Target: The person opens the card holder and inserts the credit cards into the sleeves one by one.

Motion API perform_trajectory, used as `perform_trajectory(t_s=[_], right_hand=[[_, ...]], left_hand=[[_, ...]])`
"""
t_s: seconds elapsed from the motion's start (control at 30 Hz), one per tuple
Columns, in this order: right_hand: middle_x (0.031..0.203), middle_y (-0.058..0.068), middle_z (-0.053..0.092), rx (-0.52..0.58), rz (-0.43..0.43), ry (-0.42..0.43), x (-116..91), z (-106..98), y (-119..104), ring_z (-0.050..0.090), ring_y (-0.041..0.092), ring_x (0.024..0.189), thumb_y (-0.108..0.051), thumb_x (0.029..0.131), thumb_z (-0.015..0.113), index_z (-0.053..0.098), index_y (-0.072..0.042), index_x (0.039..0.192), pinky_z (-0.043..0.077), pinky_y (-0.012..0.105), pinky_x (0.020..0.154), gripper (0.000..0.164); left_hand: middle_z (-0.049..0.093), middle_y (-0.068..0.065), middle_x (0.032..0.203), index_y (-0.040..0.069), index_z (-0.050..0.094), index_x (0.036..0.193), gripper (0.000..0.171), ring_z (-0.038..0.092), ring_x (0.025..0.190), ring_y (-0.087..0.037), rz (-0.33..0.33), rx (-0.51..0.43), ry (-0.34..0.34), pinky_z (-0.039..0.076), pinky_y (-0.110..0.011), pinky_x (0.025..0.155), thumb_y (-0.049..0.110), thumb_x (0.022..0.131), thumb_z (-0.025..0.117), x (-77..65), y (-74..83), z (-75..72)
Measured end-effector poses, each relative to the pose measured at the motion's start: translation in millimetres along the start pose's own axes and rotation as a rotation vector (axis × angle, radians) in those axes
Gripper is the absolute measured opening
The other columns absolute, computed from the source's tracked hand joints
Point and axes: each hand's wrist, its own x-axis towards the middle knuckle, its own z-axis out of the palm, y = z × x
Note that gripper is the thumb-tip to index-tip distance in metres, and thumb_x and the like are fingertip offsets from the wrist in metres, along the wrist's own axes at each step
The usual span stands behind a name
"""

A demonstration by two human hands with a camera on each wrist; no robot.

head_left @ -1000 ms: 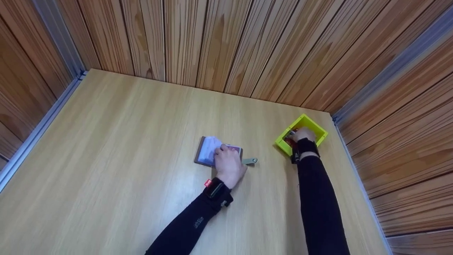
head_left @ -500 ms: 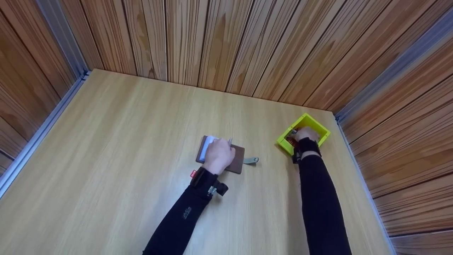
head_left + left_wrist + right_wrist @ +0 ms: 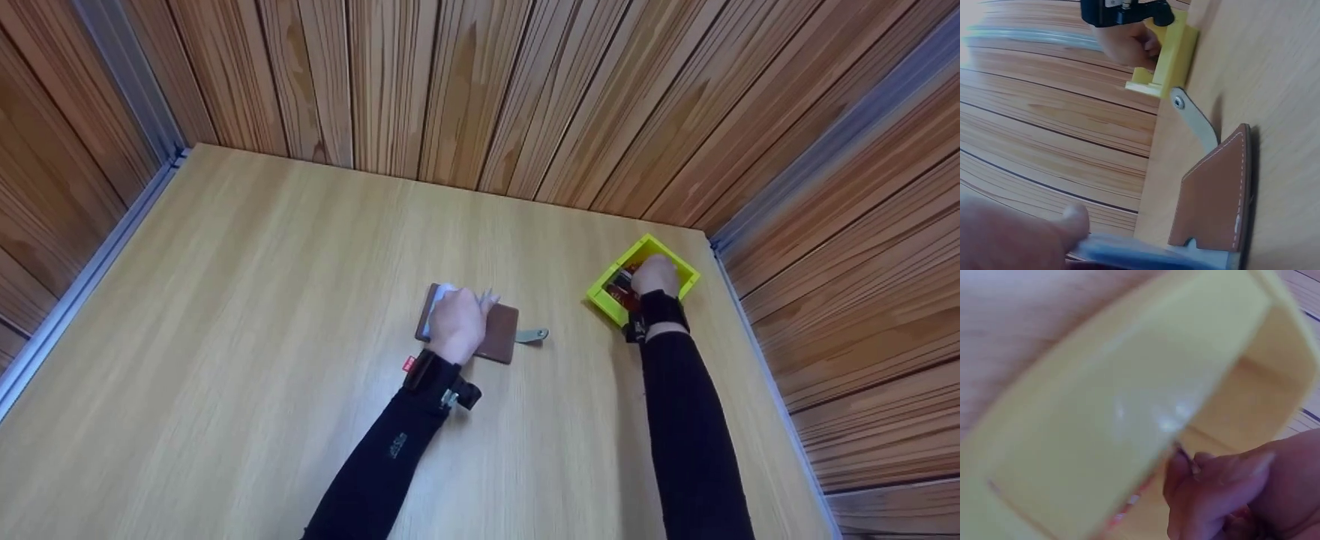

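A brown leather card holder (image 3: 498, 334) lies spread open on the table, its grey snap strap (image 3: 532, 336) pointing right. My left hand (image 3: 456, 324) is over its middle and pinches the bluish clear sleeves (image 3: 1129, 251), which stand up from the cover in the left wrist view. At the right, my right hand (image 3: 655, 276) reaches into a yellow bin (image 3: 607, 301). Its fingers are curled, with a small thin dark-edged thing (image 3: 1185, 454) at the fingertips in the right wrist view; its kind is mostly hidden. Red and dark items (image 3: 621, 285) lie in the bin beside that hand.
The wooden table (image 3: 300, 247) is bounded by a plank wall (image 3: 450, 90) at the back and further walls at left and right. The bin stands near the back right corner, close to the right wall.
My left hand has shifted left across the card holder, turning sleeves over and uncovering the brown right cover. My right hand stays in the bin, moving slightly up and right.
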Motion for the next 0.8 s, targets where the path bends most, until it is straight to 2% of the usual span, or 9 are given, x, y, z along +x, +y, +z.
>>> perform_trajectory(t_s=[0.13, 0.27, 0.37, 0.43, 0.53, 0.57, 0.63, 0.7, 0.8], right_hand=[[0.147, 0.033, 0.056, 0.070, -0.020, 0.041, -15.5, -15.1, -1.0, 0.062, 0.042, 0.130, -0.004, 0.106, 0.051, 0.051, 0.013, 0.145, 0.054, 0.053, 0.115, 0.042], [0.153, 0.038, 0.053, 0.153, -0.007, 0.069, -39.0, -26.6, 2.5, 0.059, 0.049, 0.140, -0.009, 0.110, 0.046, 0.028, 0.013, 0.160, 0.053, 0.058, 0.117, 0.057], [0.157, 0.037, 0.051, 0.255, 0.019, 0.087, -54.6, -29.6, 7.4, 0.062, 0.048, 0.137, -0.017, 0.115, 0.039, 0.018, 0.010, 0.165, 0.058, 0.055, 0.110, 0.060], [0.158, 0.034, 0.050, 0.323, 0.015, 0.096, -64.5, -30.2, 10.0, 0.064, 0.044, 0.131, -0.022, 0.117, 0.034, 0.017, 0.007, 0.166, 0.061, 0.048, 0.099, 0.061], [0.148, 0.027, 0.057, 0.450, -0.021, 0.141, -79.3, -28.6, 10.7, 0.064, 0.032, 0.117, -0.025, 0.117, 0.036, 0.028, 0.004, 0.162, 0.055, 0.032, 0.084, 0.054], [0.140, 0.023, 0.062, 0.511, -0.037, 0.152, -84.5, -27.5, 10.1, 0.065, 0.028, 0.113, -0.025, 0.117, 0.039, 0.033, 0.002, 0.160, 0.054, 0.028, 0.081, 0.051], [0.122, 0.012, 0.070, 0.668, -0.071, 0.173, -95.9, -24.9, 8.1, 0.068, 0.019, 0.102, -0.026, 0.117, 0.045, 0.044, -0.003, 0.150, 0.051, 0.023, 0.075, 0.040], [0.100, 0.000, 0.071, 0.899, -0.117, 0.179, -107.7, -19.1, 3.7, 0.072, 0.013, 0.088, -0.024, 0.115, 0.052, 0.051, -0.007, 0.132, 0.057, 0.021, 0.075, 0.024], [0.094, -0.008, 0.075, 1.251, -0.190, 0.135, -126.5, -6.8, -5.5, 0.077, 0.009, 0.088, -0.021, 0.112, 0.059, 0.053, -0.013, 0.118, 0.064, 0.022, 0.083, 0.012]], left_hand=[[0.055, 0.005, 0.065, 0.018, 0.060, 0.069, 0.059, 0.057, 0.059, -0.014, -0.014, -0.047, -0.043, 0.046, -0.033, 0.053, 0.061, 0.108, 0.057, 22.1, -20.5, 24.3], [0.049, 0.005, 0.065, 0.016, 0.061, 0.072, 0.062, 0.053, 0.060, -0.015, -0.033, -0.095, -0.096, 0.039, -0.030, 0.054, 0.064, 0.109, 0.052, 18.3, -18.6, 13.7], [0.052, 0.002, 0.067, 0.013, 0.061, 0.073, 0.056, 0.055, 0.061, -0.018, -0.019, -0.096, -0.088, 0.043, -0.034, 0.056, 0.049, 0.115, 0.050, 8.9, -10.5, -1.7], [0.053, 0.002, 0.067, 0.014, 0.058, 0.071, 0.054, 0.056, 0.062, -0.017, 0.012, -0.105, -0.047, 0.046, -0.036, 0.058, 0.042, 0.116, 0.048, 14.7, -17.9, 5.6], [0.057, 0.000, 0.066, 0.013, 0.057, 0.067, 0.049, 0.059, 0.063, -0.019, 0.009, -0.134, 0.004, 0.055, -0.042, 0.068, 0.028, 0.113, 0.049, 19.6, -21.7, 4.6], [0.057, 0.000, 0.067, 0.012, 0.057, 0.068, 0.049, 0.060, 0.065, -0.019, -0.008, -0.164, -0.006, 0.056, -0.043, 0.071, 0.027, 0.113, 0.049, 20.7, -22.6, 1.6], [0.053, 0.002, 0.064, 0.014, 0.054, 0.065, 0.049, 0.057, 0.062, -0.018, -0.010, -0.208, 0.005, 0.053, -0.040, 0.065, 0.028, 0.112, 0.049, 32.5, -35.7, 12.0], [0.049, 0.003, 0.063, 0.016, 0.050, 0.063, 0.049, 0.055, 0.059, -0.018, -0.040, -0.251, -0.037, 0.048, -0.037, 0.055, 0.028, 0.110, 0.053, 38.6, -41.9, 10.3], [0.042, 0.008, 0.059, 0.019, 0.045, 0.060, 0.048, 0.047, 0.055, -0.014, -0.065, -0.294, -0.095, 0.037, -0.030, 0.049, 0.028, 0.104, 0.060, 49.5, -54.0, 10.0]])
